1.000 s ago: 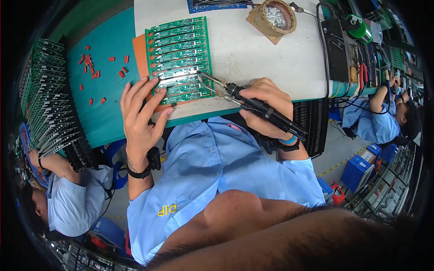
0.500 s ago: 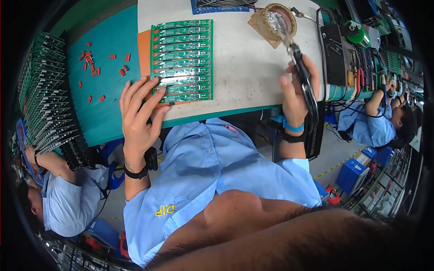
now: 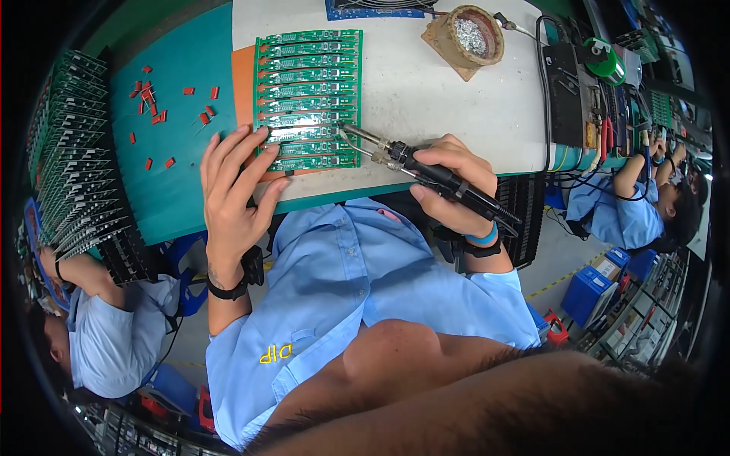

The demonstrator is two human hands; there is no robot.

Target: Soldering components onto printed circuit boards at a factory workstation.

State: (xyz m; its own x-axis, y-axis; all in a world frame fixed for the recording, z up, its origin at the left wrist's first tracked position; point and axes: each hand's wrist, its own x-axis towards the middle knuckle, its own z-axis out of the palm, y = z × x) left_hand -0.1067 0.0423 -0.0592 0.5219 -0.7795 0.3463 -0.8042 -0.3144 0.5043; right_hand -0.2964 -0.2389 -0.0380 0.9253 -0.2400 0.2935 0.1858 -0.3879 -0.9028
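Green circuit-board panel (image 3: 308, 99), made of narrow strips, lay on an orange sheet (image 3: 243, 80) near the front edge of the white worktop (image 3: 414, 99). Soldering iron (image 3: 443, 181), with a thin metal tube alongside, aimed at the panel's right side, lower strips; tip at or just over the board, contact couldn't be told. Right hand (image 3: 470, 173) had fingers and thumb wrapped round the handle. Left hand (image 3: 230, 186) gripped nothing: fingers spread, fingertips at the panel's lower left corner.

Likely faults: a wrist jerk could have dragged the tip onto neighbouring joints and bridged them, strips being close-set. Too long a dwell could have scorched the board. Left fingers seemed to press one corner only, so a sideways push might have swung the panel; a slip leftward could have burned them.

Further out: the pot (image 3: 449, 47) of silvery scraps stood beyond the right hand, spillable if knocked. Loose red components (image 3: 188, 91) on the teal mat (image 3: 175, 53) could have scattered under a careless left-arm sweep.
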